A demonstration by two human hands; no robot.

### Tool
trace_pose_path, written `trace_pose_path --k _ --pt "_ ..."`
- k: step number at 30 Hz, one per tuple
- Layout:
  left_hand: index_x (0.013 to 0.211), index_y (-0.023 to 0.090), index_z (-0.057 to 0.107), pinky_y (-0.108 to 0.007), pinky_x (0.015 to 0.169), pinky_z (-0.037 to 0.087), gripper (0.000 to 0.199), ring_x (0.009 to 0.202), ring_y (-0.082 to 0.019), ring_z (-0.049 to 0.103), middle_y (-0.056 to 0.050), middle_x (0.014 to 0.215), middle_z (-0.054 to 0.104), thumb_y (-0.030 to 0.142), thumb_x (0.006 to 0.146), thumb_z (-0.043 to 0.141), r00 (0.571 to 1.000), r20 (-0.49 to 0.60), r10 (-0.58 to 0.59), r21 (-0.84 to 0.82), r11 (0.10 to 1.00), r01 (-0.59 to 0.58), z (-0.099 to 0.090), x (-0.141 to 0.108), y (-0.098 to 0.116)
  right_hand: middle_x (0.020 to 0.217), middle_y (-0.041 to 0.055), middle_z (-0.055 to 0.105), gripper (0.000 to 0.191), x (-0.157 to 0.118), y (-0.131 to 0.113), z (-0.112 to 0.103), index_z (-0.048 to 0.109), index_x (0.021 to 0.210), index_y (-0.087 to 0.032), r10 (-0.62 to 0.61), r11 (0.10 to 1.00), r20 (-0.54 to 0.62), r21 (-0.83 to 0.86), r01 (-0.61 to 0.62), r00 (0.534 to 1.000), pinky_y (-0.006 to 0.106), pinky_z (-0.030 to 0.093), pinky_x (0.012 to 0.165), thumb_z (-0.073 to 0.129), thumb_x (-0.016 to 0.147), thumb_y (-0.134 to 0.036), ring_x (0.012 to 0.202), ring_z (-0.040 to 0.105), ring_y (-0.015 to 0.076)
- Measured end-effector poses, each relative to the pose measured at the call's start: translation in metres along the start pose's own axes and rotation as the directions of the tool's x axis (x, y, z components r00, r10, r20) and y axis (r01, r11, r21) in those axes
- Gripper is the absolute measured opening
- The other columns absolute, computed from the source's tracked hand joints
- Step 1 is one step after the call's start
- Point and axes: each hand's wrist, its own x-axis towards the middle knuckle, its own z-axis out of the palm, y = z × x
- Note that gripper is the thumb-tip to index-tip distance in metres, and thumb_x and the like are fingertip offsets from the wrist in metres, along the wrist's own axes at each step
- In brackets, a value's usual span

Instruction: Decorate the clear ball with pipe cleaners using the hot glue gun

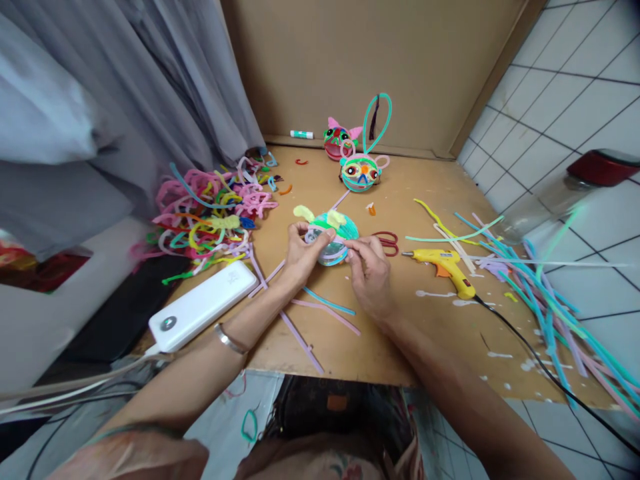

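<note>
My left hand (303,255) grips a round turquoise pipe-cleaner craft piece (350,228) near the middle of the table, its thumb pressed on the front. Two pale yellow fluffy ears (303,213) stand out from the top of the piece. At its right side, my right hand (371,275) pinches the end of a pinkish pipe cleaner (345,241) that runs across the front. Fingers cover part of the piece. Loose lilac (300,340) and blue pipe cleaners (330,301) lie just below the hands. Red-handled scissors (387,243) rest behind my right hand.
A yellow glue gun (440,261) with a black cord lies right, near long pipe cleaners (545,313) and a clear bottle (540,200). On the left are a tangled pipe-cleaner heap (220,207) and a white power bank (204,307). Two finished faces (361,175) stand behind.
</note>
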Motion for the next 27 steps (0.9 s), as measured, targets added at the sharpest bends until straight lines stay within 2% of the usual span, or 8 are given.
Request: trace_pose_path --k 4,9,15,20,27 --pt "0.097 0.022 0.045 -0.029 0.075 0.046 0.06 0.078 -0.014 0.059 0.001 0.09 0.057 0.05 0.06 0.083 1.0 0.004 0.009 0.043 0.999 -0.009 0.0001 -0.0011 0.0009 0.093 0.0053 0.06 0.024 0.001 0.0004 -0.0022 0.072 0.101 -0.024 -0.007 1.0 0.024 0.011 0.007 1.0 0.033 0.053 0.077 0.048 0.096 -0.024 0.082 0.06 0.0177" --pt "0.095 0.021 0.045 -0.03 0.076 0.046 0.057 0.078 -0.014 0.059 0.001 0.09 0.058 0.047 0.061 0.083 1.0 -0.009 0.006 0.023 1.0 -0.006 0.0013 -0.0025 0.0023 0.092 0.0045 0.059 0.025 0.0011 0.0013 -0.0026 0.072 0.099 -0.023 -0.019 1.0 0.024 0.015 0.019 1.0 0.031 0.053 0.074 0.047 0.097 -0.021 0.079 0.06 0.0159" --pt "0.095 0.021 0.045 -0.03 0.077 0.045 0.059 0.08 -0.014 0.058 0.002 0.091 0.056 0.051 0.06 0.082 1.0 -0.022 0.019 0.02 1.0 -0.019 0.0022 -0.0016 -0.0006 0.089 0.0031 0.058 0.027 0.0013 0.0059 -0.0014 0.072 0.097 -0.022 -0.085 0.996 0.001 -0.027 0.085 0.996 0.03 0.053 0.071 0.045 0.096 -0.017 0.076 0.06 0.0147" --pt "0.094 0.021 0.045 -0.029 0.075 0.044 0.058 0.078 -0.013 0.056 0.002 0.09 0.055 0.045 0.057 0.083 0.999 -0.035 0.011 0.033 0.999 -0.009 0.0045 -0.0033 0.0044 0.089 0.0037 0.06 0.028 0.0017 0.0061 -0.0032 0.072 0.099 -0.022 -0.125 0.989 0.007 -0.075 0.125 0.992 0.03 0.053 0.071 0.045 0.097 -0.017 0.076 0.06 0.015" --pt "0.095 0.02 0.045 -0.03 0.077 0.044 0.06 0.08 -0.014 0.056 0.002 0.091 0.055 0.047 0.056 0.083 1.0 -0.03 -0.005 0.041 0.999 0.006 0.0041 -0.0043 0.0063 0.09 0.005 0.064 0.025 0.0027 0.0034 -0.0047 0.071 0.101 -0.02 -0.17 0.978 -0.013 -0.122 0.168 0.985 0.031 0.054 0.078 0.046 0.098 -0.018 0.084 0.062 0.0165"
